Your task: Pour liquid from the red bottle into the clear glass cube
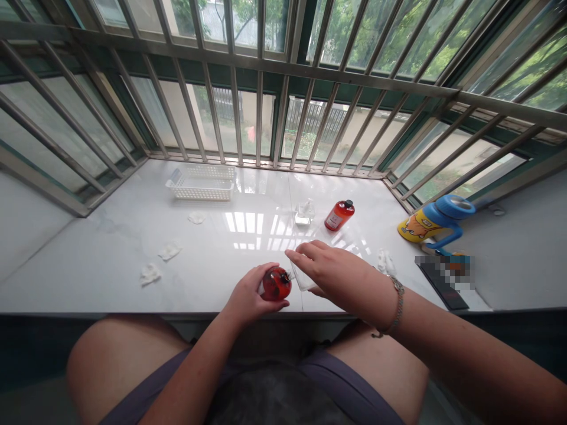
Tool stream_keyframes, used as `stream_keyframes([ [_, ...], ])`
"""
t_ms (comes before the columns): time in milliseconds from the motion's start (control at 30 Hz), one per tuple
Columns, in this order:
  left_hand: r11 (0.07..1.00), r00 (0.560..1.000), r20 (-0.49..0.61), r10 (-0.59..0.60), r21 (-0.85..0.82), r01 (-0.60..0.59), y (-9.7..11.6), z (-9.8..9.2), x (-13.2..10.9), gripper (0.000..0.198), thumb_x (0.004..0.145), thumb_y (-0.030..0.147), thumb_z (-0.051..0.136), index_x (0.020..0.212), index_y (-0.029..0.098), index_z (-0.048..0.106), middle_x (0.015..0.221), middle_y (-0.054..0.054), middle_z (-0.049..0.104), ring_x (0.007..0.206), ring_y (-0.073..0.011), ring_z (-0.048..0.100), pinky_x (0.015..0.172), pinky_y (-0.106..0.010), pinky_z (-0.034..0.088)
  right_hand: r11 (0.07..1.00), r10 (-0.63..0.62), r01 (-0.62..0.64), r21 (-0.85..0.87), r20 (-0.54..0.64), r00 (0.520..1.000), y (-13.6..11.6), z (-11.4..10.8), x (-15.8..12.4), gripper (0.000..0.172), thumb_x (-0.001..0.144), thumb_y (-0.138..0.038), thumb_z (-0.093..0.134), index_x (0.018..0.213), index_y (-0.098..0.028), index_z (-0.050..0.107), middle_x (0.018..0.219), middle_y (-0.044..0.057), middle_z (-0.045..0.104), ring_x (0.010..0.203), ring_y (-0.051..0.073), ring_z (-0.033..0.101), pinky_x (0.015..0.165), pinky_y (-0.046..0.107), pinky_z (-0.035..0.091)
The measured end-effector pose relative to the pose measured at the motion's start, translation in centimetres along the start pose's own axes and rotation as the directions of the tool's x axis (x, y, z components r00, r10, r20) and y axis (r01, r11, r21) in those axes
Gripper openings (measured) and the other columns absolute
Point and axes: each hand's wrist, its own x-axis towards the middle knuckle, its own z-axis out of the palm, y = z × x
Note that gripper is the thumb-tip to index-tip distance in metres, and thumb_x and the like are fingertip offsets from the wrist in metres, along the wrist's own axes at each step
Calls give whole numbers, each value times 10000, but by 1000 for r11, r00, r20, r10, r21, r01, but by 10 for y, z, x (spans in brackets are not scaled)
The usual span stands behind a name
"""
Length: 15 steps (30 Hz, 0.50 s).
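Observation:
My left hand [248, 296] is wrapped round a red bottle [275, 288], whose dark top points up and to the right. In my right hand [336, 267] is a clear glass bottle [305, 281], lying on its side with its threaded neck against or just by the red bottle's top. Most of the glass bottle is hidden behind my fingers. I cannot tell whether liquid passes between the two. Beyond my right hand, a second red bottle [339, 216] with a black cap and a pale label leans to the right. Beside it stands a small clear glass bottle [303, 213].
A white perforated basket [201, 190] sits at the back left. Crumpled white tissues [150, 274] are scattered on the left of the white counter [106, 254]. At the right are a yellow and blue flask [427, 221] and a flat black object [443, 284]. Metal bars line the window behind.

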Motion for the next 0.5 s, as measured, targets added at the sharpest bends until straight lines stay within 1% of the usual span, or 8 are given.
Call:
stream_keyframes([
  [167,1000,1000,3,2,-1,-2,0,0,0,833,682,389,1007,1412,303,617,1401,-79,710,1288,-325,685,1137,-481,551,1000,-11,10,-26,-12,1000,0,-1,0,657,822,-4,773,1420,-140,537,1231,146,654,1111,323,669,849,448,646],
  [367,1000,1000,6,1,2,-1,-1,0,0,832,693,389,999,1422,300,610,1417,-96,703,1308,-337,676,1149,-500,546,998,-39,37,-54,-38,999,3,3,0,649,838,-5,747,1435,-145,533,1220,145,657,1102,322,660,828,437,636],
  [500,1000,1000,2,8,6,-8,-3,0,-1,836,686,401,1002,1422,309,615,1407,-83,709,1297,-333,684,1141,-486,554,997,-45,42,-72,-40,998,4,4,-1,638,854,-15,735,1441,-159,531,1208,139,663,1092,309,658,829,414,625],
])
